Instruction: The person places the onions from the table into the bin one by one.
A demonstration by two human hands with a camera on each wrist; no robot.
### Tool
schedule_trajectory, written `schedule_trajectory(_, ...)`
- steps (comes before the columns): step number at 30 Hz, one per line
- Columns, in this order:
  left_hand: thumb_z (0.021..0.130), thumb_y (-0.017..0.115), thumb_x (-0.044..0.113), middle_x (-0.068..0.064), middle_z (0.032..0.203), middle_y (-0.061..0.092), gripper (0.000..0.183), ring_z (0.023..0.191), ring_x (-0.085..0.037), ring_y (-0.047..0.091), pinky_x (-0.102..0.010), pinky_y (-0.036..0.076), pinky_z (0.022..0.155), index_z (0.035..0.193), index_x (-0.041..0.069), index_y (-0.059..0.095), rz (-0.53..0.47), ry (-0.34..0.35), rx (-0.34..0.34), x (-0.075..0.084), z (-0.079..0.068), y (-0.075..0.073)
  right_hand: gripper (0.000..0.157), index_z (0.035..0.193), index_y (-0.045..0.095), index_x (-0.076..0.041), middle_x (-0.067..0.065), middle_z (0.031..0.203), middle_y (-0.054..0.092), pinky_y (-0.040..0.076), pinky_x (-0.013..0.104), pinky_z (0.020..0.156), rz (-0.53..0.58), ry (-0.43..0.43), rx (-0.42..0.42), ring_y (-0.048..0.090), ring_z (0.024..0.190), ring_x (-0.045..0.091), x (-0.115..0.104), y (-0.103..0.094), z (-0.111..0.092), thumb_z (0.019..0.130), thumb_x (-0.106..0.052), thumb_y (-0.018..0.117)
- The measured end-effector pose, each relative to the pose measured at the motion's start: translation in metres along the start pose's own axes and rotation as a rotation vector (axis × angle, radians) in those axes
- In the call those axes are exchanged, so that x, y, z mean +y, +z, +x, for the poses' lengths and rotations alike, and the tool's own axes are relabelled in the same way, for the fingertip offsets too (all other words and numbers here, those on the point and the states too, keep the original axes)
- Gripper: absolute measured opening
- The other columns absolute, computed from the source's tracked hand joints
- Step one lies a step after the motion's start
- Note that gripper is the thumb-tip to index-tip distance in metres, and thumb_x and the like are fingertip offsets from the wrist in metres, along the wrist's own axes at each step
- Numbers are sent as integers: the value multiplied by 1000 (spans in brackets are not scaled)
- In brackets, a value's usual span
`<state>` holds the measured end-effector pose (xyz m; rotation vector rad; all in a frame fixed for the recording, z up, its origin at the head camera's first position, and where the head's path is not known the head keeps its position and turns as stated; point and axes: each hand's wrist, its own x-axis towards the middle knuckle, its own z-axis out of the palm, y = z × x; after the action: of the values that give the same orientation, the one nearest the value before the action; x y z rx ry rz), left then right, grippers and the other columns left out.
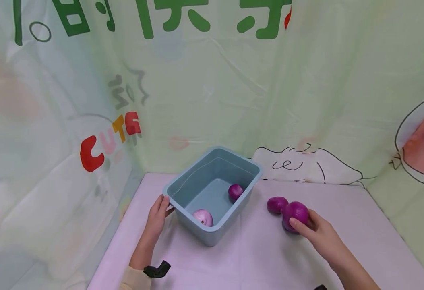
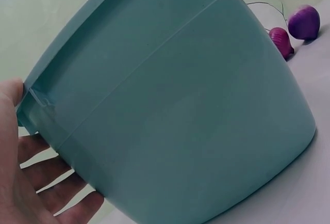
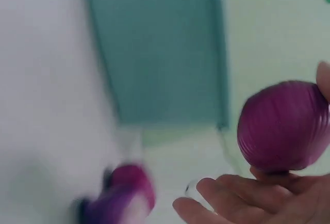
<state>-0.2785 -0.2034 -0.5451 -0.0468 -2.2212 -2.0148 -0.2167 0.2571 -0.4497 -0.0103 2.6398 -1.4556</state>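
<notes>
A blue-grey plastic bin [image 1: 230, 215] stands on the table, slanted to me. My left hand [image 1: 158, 211] grips its near left corner, thumb on the rim and fingers spread against the outer wall, as the left wrist view also shows. Inside lie a peeled-looking pale onion [image 1: 203, 217] and a purple onion [image 1: 235, 192]. Right of the bin, my right hand [image 1: 318, 231] holds a red onion [image 3: 283, 126] between thumb and fingers. Beside it rests another red onion [image 1: 277, 205]; a further purple onion [image 2: 304, 22] is mostly hidden below the held one in the head view.
A pale cloth covers the table [image 1: 262, 257]. Printed light-green curtains [image 1: 204, 100] hang close behind it and along both sides. A black strap [image 1: 156, 269] circles my left wrist.
</notes>
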Motion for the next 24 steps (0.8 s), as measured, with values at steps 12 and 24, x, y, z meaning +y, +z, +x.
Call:
schedule_trajectory(12, 96, 44, 56, 2, 141, 46, 56, 122, -22, 50, -49, 42, 99, 144, 27, 41, -13, 18, -9, -5, 5, -1, 69, 148, 19, 2, 22, 142, 36, 44, 46, 95, 509, -162, -296, 52, 120, 29, -83, 14, 54, 99, -36, 50)
schedule_trajectory(24, 98, 44, 52, 1, 140, 47, 53, 123, -22, 49, -50, 42, 98, 144, 25, 42, -13, 29, -2, -1, 7, -5, 75, 147, 29, -7, 13, 141, 41, 41, 51, 99, 516, -169, -463, 43, 127, 32, -167, 60, 106, 91, -42, 63)
